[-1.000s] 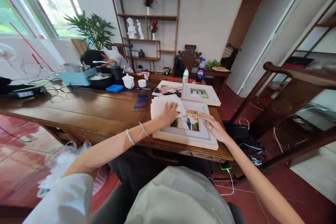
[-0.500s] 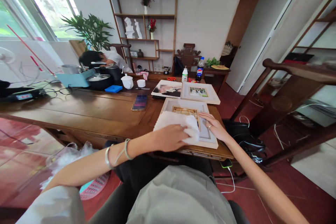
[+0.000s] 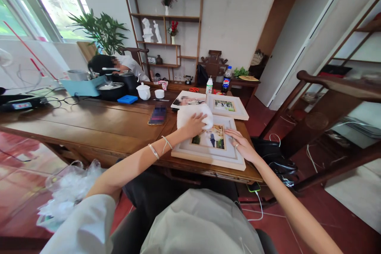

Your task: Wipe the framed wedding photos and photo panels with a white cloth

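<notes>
A framed photo [image 3: 208,160] in a pale wooden frame lies flat near the table's front edge. My left hand [image 3: 195,125], with bracelets on its wrist, presses a folded white cloth [image 3: 186,116] over the frame's far left part. The cloth hides that corner and the top of the picture. My right hand [image 3: 242,145] rests with fingers stretched out on the frame's right side and wears a ring. Just behind lie a second framed photo [image 3: 242,112] and a photo panel [image 3: 181,98], partly covered by the cloth.
Left of the frames lies a phone [image 3: 157,115]. A white teapot [image 3: 143,92], white cup [image 3: 160,94] and blue box [image 3: 127,99] stand farther back. A milk bottle [image 3: 209,86] and cola bottle [image 3: 226,79] stand behind the frames. Another person [image 3: 131,65] leans at the far side.
My left hand has slid the cloth away from me across the frame, uncovering more of the picture. My right hand stays on the frame's right side.
</notes>
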{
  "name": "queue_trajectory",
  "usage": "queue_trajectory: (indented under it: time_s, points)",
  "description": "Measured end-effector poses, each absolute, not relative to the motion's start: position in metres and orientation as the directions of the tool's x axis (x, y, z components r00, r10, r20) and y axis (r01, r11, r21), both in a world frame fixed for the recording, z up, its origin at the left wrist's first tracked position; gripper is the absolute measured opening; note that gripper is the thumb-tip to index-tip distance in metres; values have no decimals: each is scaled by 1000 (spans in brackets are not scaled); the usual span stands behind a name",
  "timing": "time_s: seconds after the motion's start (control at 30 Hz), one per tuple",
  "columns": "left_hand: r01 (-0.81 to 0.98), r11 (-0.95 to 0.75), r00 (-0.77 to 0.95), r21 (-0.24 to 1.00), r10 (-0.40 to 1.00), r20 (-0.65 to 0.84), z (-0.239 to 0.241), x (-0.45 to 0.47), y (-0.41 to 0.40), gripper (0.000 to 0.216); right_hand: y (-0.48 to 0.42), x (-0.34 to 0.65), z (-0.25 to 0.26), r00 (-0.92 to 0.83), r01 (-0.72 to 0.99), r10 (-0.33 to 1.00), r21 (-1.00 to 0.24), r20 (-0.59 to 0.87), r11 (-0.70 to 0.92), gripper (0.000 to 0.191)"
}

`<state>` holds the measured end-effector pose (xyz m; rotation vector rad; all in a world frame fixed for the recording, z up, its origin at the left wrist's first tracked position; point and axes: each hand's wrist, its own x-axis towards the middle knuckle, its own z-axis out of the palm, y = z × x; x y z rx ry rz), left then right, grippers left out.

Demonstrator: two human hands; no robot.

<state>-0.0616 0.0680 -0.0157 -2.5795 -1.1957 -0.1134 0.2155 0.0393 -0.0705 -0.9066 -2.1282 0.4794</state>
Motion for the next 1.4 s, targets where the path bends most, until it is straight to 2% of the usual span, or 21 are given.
queue_trajectory:
  time_s: [0.17,0.33,0.47,0.6,0.77,0.9,1.0,1.17,1.27,1.4]
  points:
    - [705,-674,707,-221,690,155,-14,-54,78,28,40,216,-70,-466,447,733,-584,495,678,38]
    - [563,-805,825,-190,560,73,-2,-49,15,24,39,215,-71,-466,444,728,-578,503,684,37]
    - [435,-896,900,-95,435,22,21,-51,-39,25,38,213,-70,-461,441,723,-574,514,689,37]
    - [498,-866,867,-49,497,46,28,-49,-48,29,37,212,-70,-461,444,728,-579,508,684,37]
    - [582,-798,813,-157,578,74,0,-37,-3,21,37,213,-70,-482,429,709,-567,516,704,37]
    - [688,-699,724,-197,681,113,-14,-27,44,29,38,214,-70,-492,430,701,-557,516,711,38]
    - [636,-746,772,-198,613,167,-10,-18,74,30,39,214,-71,-487,444,711,-558,507,701,39]
    - [474,-876,880,-92,467,91,6,10,102,30,39,214,-72,-477,456,727,-567,495,685,41]
    - [494,-869,869,-37,492,62,11,20,102,27,39,214,-71,-471,461,737,-576,485,675,42]
    - [612,-781,791,-121,606,89,12,9,90,29,40,214,-71,-470,446,731,-581,495,681,41]
